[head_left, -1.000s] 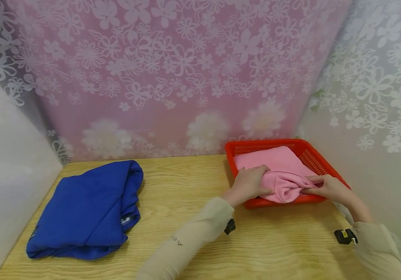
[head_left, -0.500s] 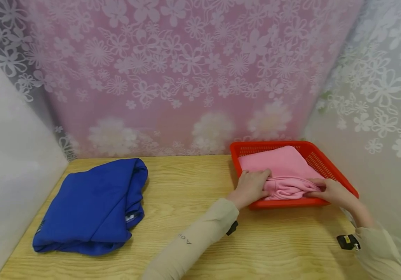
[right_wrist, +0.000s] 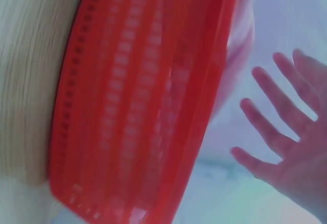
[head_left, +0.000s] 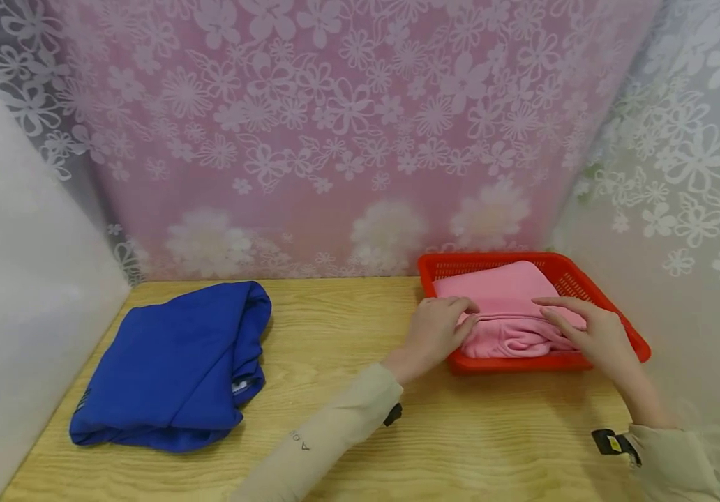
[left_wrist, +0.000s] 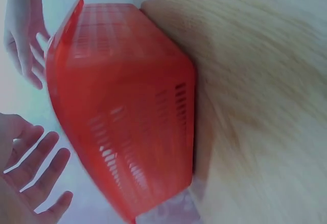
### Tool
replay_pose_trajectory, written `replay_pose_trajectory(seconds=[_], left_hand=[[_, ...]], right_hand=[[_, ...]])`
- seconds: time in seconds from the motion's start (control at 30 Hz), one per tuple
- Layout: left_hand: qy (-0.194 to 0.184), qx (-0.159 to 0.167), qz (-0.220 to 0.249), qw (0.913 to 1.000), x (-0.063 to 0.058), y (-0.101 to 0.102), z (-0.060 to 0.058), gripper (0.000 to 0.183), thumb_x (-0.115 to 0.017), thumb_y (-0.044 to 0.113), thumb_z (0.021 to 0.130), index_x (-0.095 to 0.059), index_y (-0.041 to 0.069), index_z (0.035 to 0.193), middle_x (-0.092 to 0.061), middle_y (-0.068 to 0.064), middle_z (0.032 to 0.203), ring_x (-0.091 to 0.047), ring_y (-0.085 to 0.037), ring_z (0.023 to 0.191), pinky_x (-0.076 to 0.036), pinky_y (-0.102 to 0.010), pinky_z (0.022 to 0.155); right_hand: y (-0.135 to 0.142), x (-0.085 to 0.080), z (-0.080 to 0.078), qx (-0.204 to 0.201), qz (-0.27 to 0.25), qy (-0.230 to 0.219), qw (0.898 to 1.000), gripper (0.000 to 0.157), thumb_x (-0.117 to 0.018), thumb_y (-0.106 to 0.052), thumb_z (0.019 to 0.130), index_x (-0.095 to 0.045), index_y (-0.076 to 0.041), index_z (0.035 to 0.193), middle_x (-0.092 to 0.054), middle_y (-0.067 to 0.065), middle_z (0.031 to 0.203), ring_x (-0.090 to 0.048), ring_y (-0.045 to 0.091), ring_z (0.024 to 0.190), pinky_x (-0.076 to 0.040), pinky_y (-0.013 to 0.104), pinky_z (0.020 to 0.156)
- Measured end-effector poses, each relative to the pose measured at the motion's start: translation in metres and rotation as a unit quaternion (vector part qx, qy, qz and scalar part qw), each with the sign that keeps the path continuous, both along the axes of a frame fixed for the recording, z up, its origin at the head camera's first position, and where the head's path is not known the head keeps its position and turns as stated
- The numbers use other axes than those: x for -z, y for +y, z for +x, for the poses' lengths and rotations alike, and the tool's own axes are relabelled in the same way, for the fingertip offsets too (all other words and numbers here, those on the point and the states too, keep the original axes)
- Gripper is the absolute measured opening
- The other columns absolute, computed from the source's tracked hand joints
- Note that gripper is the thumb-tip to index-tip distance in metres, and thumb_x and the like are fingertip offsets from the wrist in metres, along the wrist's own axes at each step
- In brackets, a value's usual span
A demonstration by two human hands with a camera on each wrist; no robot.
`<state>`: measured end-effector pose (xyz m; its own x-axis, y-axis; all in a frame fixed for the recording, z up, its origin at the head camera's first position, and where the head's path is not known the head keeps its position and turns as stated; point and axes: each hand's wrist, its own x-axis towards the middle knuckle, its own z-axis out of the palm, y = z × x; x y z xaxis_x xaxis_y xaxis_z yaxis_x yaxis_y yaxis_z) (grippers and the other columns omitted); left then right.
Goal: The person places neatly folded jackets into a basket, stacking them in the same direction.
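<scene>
A folded pink garment point(head_left: 504, 296) lies in a red plastic basket point(head_left: 635, 340), its near part bunched in loose folds along the front rim. My left hand point(head_left: 429, 335) is over the basket's left front corner; in the left wrist view its fingers point(left_wrist: 45, 175) are spread, apart from the basket wall and holding nothing. Above the garment's right side hovers my right hand point(head_left: 598, 341). Spread fingers point(right_wrist: 273, 127) show in the right wrist view, with nothing between them and a gap to the rim.
A folded blue garment point(head_left: 168, 369) lies at the left of the wooden table point(head_left: 335, 328). Behind the table hangs a pink flowered curtain point(head_left: 335, 139). A pale flowered curtain point(head_left: 680, 209) stands close on the basket's right.
Both hands have let go of the pink garment and lifted from it, the left moving leftward. The garment's front folds, earlier bulging over the rim, now lie inside the basket.
</scene>
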<state>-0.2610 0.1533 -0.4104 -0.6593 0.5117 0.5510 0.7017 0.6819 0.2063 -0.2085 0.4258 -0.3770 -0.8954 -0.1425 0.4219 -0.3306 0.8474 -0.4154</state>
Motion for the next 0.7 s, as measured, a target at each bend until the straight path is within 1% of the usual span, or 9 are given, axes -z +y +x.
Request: replay_pose_trajectory(seconds=[0.07, 0.13, 0.17, 0.23, 0.27, 0.37, 0.47, 0.6, 0.7], left_hand=[[0.019, -0.001, 0.003, 0.9998, -0.003, -0.010, 0.000, 0.015, -0.067, 0.033, 0.099, -0.073, 0.026, 0.111, -0.075, 0.012, 0.104, -0.069, -0.007, 0.089, -0.051, -0.027, 0.091], [0.036, -0.004, 0.002, 0.9993, -0.004, -0.019, 0.000, 0.014, -0.067, 0.031, 0.099, -0.073, 0.025, 0.111, -0.075, 0.012, 0.104, -0.070, -0.008, 0.092, -0.051, -0.028, 0.094], [0.044, -0.006, 0.001, 0.9990, -0.004, -0.024, -0.001, 0.014, -0.066, 0.031, 0.100, -0.073, 0.025, 0.111, -0.075, 0.011, 0.104, -0.070, -0.009, 0.093, -0.051, -0.029, 0.096], [0.056, -0.012, -0.002, 0.9983, -0.003, -0.035, -0.001, 0.015, -0.065, 0.030, 0.100, -0.072, 0.024, 0.112, -0.075, 0.010, 0.106, -0.070, -0.009, 0.097, -0.051, -0.030, 0.099], [0.062, -0.017, -0.005, 0.9979, -0.002, -0.041, -0.001, 0.016, -0.064, 0.030, 0.101, -0.072, 0.023, 0.112, -0.075, 0.010, 0.107, -0.070, -0.009, 0.099, -0.050, -0.030, 0.100], [0.074, -0.033, -0.010, 0.9966, 0.000, -0.060, -0.001, 0.017, -0.063, 0.030, 0.102, -0.072, 0.022, 0.113, -0.075, 0.008, 0.109, -0.069, -0.011, 0.103, -0.051, -0.032, 0.100], [0.069, -0.049, -0.022, 0.9962, 0.002, -0.083, 0.000, 0.021, -0.062, 0.030, 0.102, -0.072, 0.020, 0.118, -0.074, 0.006, 0.115, -0.068, -0.014, 0.107, -0.050, -0.036, 0.102], [0.036, -0.068, -0.042, 0.9961, 0.006, -0.114, 0.001, 0.029, -0.061, 0.031, 0.103, -0.068, 0.019, 0.128, -0.070, 0.003, 0.127, -0.063, -0.018, 0.119, -0.044, -0.044, 0.109], [0.012, -0.088, -0.052, 0.9947, 0.008, -0.136, 0.002, 0.034, -0.061, 0.032, 0.103, -0.065, 0.019, 0.134, -0.065, 0.001, 0.135, -0.059, -0.020, 0.127, -0.040, -0.049, 0.113]], right_hand=[[-0.017, 0.001, -0.002, -0.007, 0.026, 0.060, 0.998, 0.032, -0.077, -0.011, 0.090, -0.075, -0.017, 0.121, -0.073, 0.013, 0.118, -0.065, 0.019, 0.100, -0.050, 0.023, 0.078], [-0.033, 0.003, -0.005, -0.013, 0.046, 0.102, 0.994, 0.033, -0.081, -0.008, 0.085, -0.076, -0.017, 0.117, -0.075, 0.010, 0.112, -0.066, 0.028, 0.107, -0.052, 0.033, 0.087], [-0.040, 0.005, -0.006, -0.019, 0.058, 0.124, 0.990, 0.034, -0.082, -0.007, 0.083, -0.076, -0.016, 0.115, -0.075, 0.010, 0.111, -0.066, 0.032, 0.106, -0.053, 0.039, 0.087], [-0.056, 0.008, -0.008, -0.033, 0.067, 0.155, 0.985, 0.034, -0.083, -0.005, 0.080, -0.077, -0.013, 0.112, -0.075, 0.010, 0.109, -0.066, 0.034, 0.106, -0.051, 0.051, 0.087], [-0.063, 0.010, -0.010, -0.040, 0.068, 0.167, 0.983, 0.034, -0.084, -0.005, 0.079, -0.077, -0.013, 0.111, -0.075, 0.010, 0.109, -0.066, 0.035, 0.105, -0.051, 0.051, 0.088], [-0.086, 0.016, -0.014, -0.060, 0.067, 0.192, 0.977, 0.032, -0.084, -0.006, 0.079, -0.077, -0.011, 0.110, -0.074, 0.010, 0.109, -0.063, 0.036, 0.105, -0.048, 0.054, 0.089], [-0.110, 0.020, -0.019, -0.078, 0.069, 0.202, 0.974, 0.033, -0.083, -0.006, 0.078, -0.077, -0.009, 0.110, -0.073, 0.012, 0.110, -0.061, 0.038, 0.106, -0.045, 0.057, 0.093], [-0.140, 0.026, -0.023, -0.094, 0.079, 0.206, 0.971, 0.032, -0.082, -0.009, 0.081, -0.076, -0.008, 0.112, -0.071, 0.015, 0.113, -0.060, 0.041, 0.108, -0.042, 0.059, 0.098], [-0.161, 0.030, -0.025, -0.104, 0.083, 0.200, 0.971, 0.030, -0.081, -0.013, 0.085, -0.075, -0.009, 0.114, -0.070, 0.015, 0.117, -0.059, 0.042, 0.110, -0.042, 0.059, 0.100]])
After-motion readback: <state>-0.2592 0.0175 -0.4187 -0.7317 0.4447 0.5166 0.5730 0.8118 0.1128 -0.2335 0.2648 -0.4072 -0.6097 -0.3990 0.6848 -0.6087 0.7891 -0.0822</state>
